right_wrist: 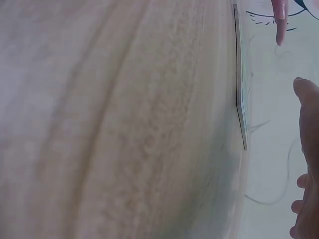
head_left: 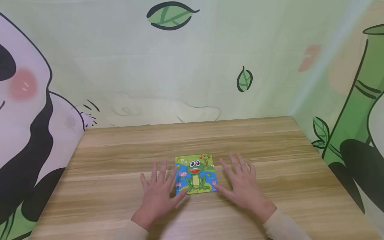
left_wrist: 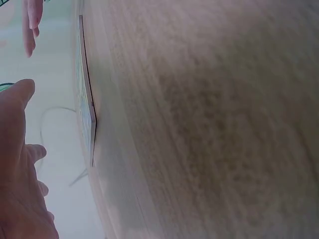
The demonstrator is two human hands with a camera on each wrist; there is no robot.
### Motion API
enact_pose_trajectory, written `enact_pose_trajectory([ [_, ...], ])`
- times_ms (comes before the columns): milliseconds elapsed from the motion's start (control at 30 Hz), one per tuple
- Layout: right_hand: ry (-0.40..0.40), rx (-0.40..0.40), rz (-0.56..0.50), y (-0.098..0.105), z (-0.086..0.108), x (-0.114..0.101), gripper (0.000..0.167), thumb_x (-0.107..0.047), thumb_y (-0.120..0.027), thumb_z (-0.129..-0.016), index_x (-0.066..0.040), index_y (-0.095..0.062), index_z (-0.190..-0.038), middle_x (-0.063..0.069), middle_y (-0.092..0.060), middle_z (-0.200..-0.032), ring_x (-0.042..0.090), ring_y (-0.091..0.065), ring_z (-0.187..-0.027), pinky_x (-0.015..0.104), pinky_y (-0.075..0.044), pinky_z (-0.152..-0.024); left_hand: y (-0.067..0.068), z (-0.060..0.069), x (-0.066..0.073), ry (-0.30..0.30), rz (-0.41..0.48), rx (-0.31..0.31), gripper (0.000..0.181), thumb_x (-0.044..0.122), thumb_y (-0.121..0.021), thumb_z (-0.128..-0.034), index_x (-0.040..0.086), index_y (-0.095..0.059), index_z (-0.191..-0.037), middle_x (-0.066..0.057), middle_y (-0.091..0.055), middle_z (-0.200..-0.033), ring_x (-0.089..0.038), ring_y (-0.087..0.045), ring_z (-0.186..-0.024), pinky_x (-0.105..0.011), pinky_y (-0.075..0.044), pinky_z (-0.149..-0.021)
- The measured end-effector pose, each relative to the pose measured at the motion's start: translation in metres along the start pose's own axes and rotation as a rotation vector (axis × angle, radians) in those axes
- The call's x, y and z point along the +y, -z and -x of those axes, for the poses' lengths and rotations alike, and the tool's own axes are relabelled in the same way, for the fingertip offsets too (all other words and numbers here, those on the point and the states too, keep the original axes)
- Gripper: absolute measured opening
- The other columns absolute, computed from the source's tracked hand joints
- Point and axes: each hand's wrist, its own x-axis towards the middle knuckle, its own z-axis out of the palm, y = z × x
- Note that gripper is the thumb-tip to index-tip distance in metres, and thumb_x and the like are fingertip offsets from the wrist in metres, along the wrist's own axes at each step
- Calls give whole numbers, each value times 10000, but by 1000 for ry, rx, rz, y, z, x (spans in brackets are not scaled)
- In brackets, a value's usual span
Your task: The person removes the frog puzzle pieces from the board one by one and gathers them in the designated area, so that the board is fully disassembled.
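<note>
A square frog picture board [head_left: 195, 174] lies flat on the wooden table, seen edge-on as a thin board [left_wrist: 88, 99] in the left wrist view and as a thin board [right_wrist: 241, 79] in the right wrist view. My left hand [head_left: 159, 196] is spread at its left side, thumb by the lower left corner. On the right side, my right hand [head_left: 244, 188] has its fingers spread, thumb by the lower right corner. Both wrist views show the left hand [left_wrist: 20, 174] and right hand [right_wrist: 309, 149] raised above the table surface, holding nothing.
The wooden table [head_left: 120, 143] reaches back to a pale wall cloth [head_left: 120, 60] printed with leaves, pandas and bamboo. This cloth also stands along the table's left and right sides.
</note>
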Motion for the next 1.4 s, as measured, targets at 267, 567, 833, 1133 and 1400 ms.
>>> enact_pose_trajectory([
  [267,28,-1,-15,0,-8,-4,889,-658,-626,-952,-209,-325,-1657,207,-300,-1694,477,-266,-1563,718,-287,-1176,-3,6,2,-32,-48,-28,860,705,-594,-943,231,-391,-1632,-131,-111,-1771,-484,-70,-1616,-829,-89,-1181],
  [567,58,-13,-87,1,-25,-12,864,-592,-685,-945,-143,-384,-1619,237,-452,-1572,467,-424,-1456,696,-325,-1165,-4,17,7,-98,9,-87,791,680,-579,-960,213,-469,-1590,-166,-224,-1741,-513,-161,-1593,-840,-107,-1167],
  [833,74,-60,-131,1,-40,-25,766,-477,-732,-956,-67,-469,-1548,225,-559,-1480,446,-503,-1396,654,-369,-1167,-9,21,8,-104,4,-155,802,702,-553,-966,224,-450,-1602,-169,-224,-1741,-515,-191,-1585,-833,-136,-1168],
  [1133,97,-141,-209,-8,-64,-40,660,-356,-771,-947,-32,-546,-1476,179,-653,-1345,368,-603,-1261,564,-477,-1103,-10,24,9,-102,24,-215,815,720,-530,-968,239,-421,-1617,-157,-187,-1753,-522,-207,-1575,-839,-143,-1160],
  [1400,63,-274,-236,-15,-86,-55,580,-349,-761,-965,-67,-593,-1442,135,-656,-1274,268,-616,-1120,468,-539,-1004,-10,27,11,-107,27,-206,813,719,-535,-964,228,-442,-1605,-162,-229,-1741,-515,-255,-1562,-843,-158,-1153],
])
